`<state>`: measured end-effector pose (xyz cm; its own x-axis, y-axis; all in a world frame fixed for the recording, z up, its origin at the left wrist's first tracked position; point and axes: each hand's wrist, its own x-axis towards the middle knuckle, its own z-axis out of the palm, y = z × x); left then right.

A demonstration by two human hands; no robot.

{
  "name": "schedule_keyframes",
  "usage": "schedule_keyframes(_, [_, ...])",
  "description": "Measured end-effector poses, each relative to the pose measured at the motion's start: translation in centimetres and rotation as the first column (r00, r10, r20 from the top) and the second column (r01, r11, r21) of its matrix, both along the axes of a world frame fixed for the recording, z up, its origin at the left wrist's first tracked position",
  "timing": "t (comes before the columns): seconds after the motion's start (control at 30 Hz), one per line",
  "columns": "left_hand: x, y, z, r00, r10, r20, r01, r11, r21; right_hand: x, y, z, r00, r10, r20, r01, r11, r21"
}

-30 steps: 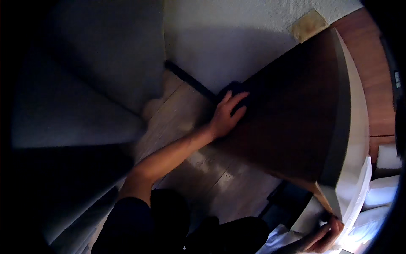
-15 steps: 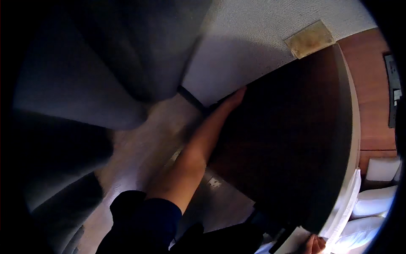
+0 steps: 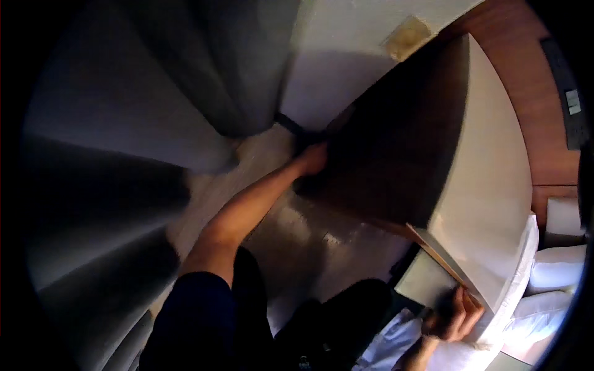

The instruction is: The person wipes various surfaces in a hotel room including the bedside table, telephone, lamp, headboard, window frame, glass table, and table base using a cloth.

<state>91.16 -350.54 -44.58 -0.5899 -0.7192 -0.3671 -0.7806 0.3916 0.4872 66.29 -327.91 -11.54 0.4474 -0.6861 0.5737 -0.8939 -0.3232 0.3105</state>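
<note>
A big mattress [image 3: 495,185] fills the right half of the view, with a dark side face [image 3: 396,148] and a pale top. My left hand [image 3: 312,159] reaches far forward to its far lower corner, just above the light wood floor, and its fingers curl out of sight around the edge. My right hand [image 3: 455,316] grips the near corner at the lower right, fingers wrapped over a thin tan edge [image 3: 436,250]. Both sleeves are dark.
Grey curtains [image 3: 154,105] hang in folds on the left down to the floor [image 3: 297,229]. A white wall with a beige plate [image 3: 405,37] stands behind. A brown wooden headboard [image 3: 532,93] and white pillows [image 3: 557,272] lie at the right.
My left hand slid from lying flat on the dark side to the far lower corner near the wall. The view swung left and closer. My right hand shows more fully at the near corner.
</note>
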Motion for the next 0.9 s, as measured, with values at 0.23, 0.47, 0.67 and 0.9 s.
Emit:
schedule_keyframes(0.23, [12.0,12.4,4.1,0.314,0.917,-0.246,-0.701,0.398,0.592,0.0,-1.0,0.0,0.986,0.026,0.163,-0.05,0.988,0.143])
schedule_keyframes(0.47, [18.2,25.4,19.3,-0.613,0.79,-0.021,-0.456,-0.332,0.826,0.9,-0.5,-0.5,0.921,-0.047,0.386,-0.064,0.961,0.271])
schedule_keyframes(0.67, [18.2,32.0,30.8,-0.687,0.725,-0.049,-0.301,-0.223,0.927,4.5,4.0,3.2,0.842,-0.366,0.395,0.008,0.742,0.671])
schedule_keyframes(0.9, [15.8,33.5,42.4,-0.282,0.959,0.006,-0.598,-0.181,0.781,12.9,18.3,7.7,0.768,-0.613,0.186,-0.217,0.025,0.976])
